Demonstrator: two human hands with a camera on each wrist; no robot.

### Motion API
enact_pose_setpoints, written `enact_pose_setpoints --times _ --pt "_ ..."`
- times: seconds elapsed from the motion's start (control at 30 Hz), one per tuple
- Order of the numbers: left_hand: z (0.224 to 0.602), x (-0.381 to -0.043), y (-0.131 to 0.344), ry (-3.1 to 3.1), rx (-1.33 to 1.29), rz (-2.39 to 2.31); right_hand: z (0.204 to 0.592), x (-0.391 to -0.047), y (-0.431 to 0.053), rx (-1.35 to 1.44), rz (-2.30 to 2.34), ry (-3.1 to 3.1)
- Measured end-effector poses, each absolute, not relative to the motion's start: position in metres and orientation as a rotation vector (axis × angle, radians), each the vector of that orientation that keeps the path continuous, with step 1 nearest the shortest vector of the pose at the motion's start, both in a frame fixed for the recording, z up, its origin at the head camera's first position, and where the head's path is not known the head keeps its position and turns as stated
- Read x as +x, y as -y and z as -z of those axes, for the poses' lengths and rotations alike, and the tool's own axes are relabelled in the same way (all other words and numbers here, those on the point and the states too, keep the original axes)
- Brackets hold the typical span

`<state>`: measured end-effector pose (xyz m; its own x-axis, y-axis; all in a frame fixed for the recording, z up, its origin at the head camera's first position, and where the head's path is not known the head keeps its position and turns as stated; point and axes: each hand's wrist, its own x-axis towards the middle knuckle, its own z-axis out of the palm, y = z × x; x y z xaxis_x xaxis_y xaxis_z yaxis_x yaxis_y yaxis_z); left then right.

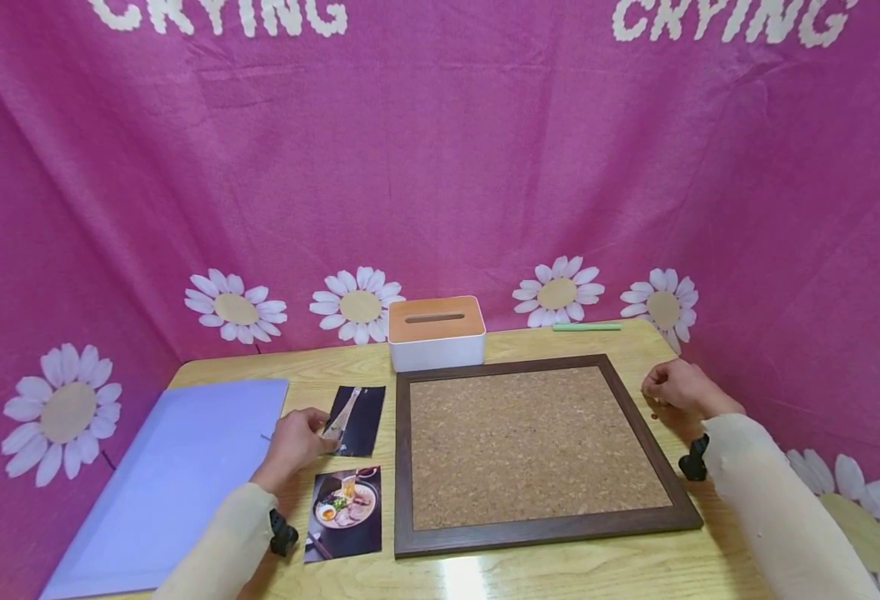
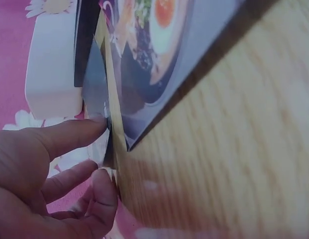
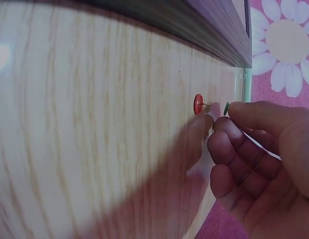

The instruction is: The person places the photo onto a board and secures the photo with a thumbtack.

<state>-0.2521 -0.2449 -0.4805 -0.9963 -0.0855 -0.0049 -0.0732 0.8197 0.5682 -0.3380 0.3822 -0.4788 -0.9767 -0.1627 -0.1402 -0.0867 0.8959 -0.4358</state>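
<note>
My left hand (image 1: pixel 293 442) is at the near left part of a dark photo print (image 1: pixel 365 421) with a pale tapering shape on it. In the left wrist view, the thumb and a finger pinch that print's edge (image 2: pixel 97 84) close to the tabletop. A second print, showing a bowl of ramen (image 1: pixel 346 508), lies just nearer. On the far side, my right hand (image 1: pixel 683 387) pinches a small green thumbtack (image 3: pixel 226 108) between thumb and finger. Below its fingertips a red thumbtack (image 3: pixel 198 104) lies on the wooden table, pin sideways.
A cork board (image 1: pixel 522 450) in a dark frame lies between the hands. Behind it stand a white tissue box (image 1: pixel 440 352) with a wooden lid and a green pen-like stick (image 1: pixel 587 327). A pale lilac sheet (image 1: pixel 185 467) covers the left side. Pink cloth (image 1: pixel 440 167) hangs around the table.
</note>
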Motion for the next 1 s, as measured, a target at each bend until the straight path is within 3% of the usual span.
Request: enact_pose_setpoints --times 0.6,1.0 --pt "0.473 -0.249 0.254 2.922 0.219 1.316 0.466 -0.333 -0.381 -0.256 0.7 -2.986" --pt "0.465 -0.243 0.259 2.851 0.146 1.532 0.445 -0.328 -0.365 -0.338 0.951 -2.957"
